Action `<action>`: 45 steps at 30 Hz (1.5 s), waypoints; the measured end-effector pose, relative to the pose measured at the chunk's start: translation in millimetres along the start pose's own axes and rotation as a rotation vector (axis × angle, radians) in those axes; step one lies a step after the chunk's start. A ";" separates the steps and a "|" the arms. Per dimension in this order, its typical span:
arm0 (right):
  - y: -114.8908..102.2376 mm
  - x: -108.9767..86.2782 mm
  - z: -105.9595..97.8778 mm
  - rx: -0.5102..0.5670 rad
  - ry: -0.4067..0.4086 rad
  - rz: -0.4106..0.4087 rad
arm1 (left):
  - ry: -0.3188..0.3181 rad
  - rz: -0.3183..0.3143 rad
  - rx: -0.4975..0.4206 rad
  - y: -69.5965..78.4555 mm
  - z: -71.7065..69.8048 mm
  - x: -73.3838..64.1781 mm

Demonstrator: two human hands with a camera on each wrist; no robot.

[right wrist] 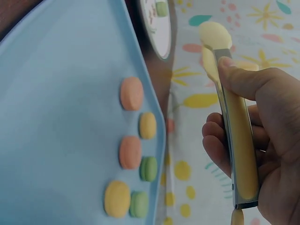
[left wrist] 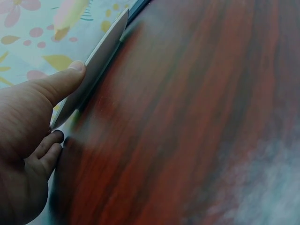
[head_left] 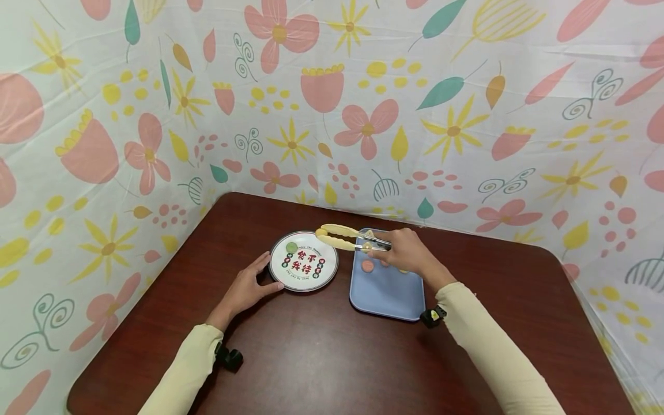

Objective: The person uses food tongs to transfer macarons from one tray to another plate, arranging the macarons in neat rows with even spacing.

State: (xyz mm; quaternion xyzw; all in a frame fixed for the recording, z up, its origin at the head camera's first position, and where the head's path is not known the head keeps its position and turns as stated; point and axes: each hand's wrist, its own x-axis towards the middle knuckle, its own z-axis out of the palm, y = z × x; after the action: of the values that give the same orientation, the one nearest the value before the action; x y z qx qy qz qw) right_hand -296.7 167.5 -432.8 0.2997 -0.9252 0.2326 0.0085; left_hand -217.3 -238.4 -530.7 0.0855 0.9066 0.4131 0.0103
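My left hand [head_left: 251, 291] is at the near left rim of a round white plate [head_left: 325, 279] with printed characters, thumb and fingers holding its edge. A green macaron [head_left: 291, 248] lies on the plate near its upper left. In my right hand [head_left: 407, 249] is a pair of cream-tipped tongs [head_left: 339, 244], gripped by the handles. The tongs reach left over the plate's right rim. A small deeper-yellow round piece [head_left: 321, 232] shows at their tips. In the right wrist view my thumb lies along the tongs' metal arm.
A blue tray [head_left: 386, 300] stands right of the plate. Pink macarons [right wrist: 131, 93], yellow macarons [right wrist: 117, 199] and green macarons [right wrist: 148, 168] lie toward its far end. The brown wooden table [head_left: 301, 357] meets a flower-printed cloth [head_left: 332, 115] behind and at left.
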 end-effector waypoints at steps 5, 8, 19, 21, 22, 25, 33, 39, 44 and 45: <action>-2.2 9.5 12.3 -0.032 -0.002 -0.032 | 0.000 -0.008 0.004 -0.7 -0.5 0.3; -2.7 15.2 19.1 -0.061 0.009 -0.058 | -0.003 -0.015 0.001 -0.4 -0.6 0.4; -9.9 26.1 35.6 -0.024 -0.095 -0.004 | 0.010 0.012 -0.004 1.2 0.7 0.1; -10.8 27.8 37.6 -0.030 -0.101 -0.008 | 0.012 0.013 -0.005 1.3 0.8 0.1; -10.8 28.9 38.7 -0.032 -0.098 -0.010 | 0.012 0.013 -0.005 1.5 0.7 0.2; -11.4 31.5 41.3 -0.036 -0.098 -0.012 | 0.012 0.010 -0.008 1.6 0.4 0.2; -13.9 32.9 44.6 -0.022 -0.115 0.040 | 0.003 0.006 -0.010 1.7 0.9 0.5; -13.7 32.5 45.9 -0.017 -0.104 0.052 | 0.001 -0.004 -0.010 1.9 0.6 0.5; -12.9 31.9 44.3 -0.026 -0.091 0.030 | 0.000 -0.005 -0.001 1.4 0.1 0.8; -12.7 31.4 43.4 -0.027 -0.088 0.021 | 0.000 -0.006 0.000 1.3 -0.1 0.8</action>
State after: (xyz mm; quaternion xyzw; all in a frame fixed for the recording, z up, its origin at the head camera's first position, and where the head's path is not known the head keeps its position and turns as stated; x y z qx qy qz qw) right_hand -310.0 122.3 -461.2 0.2996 -0.9309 0.2068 -0.0305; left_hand -218.0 -237.4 -529.7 0.0828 0.9069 0.4129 0.0116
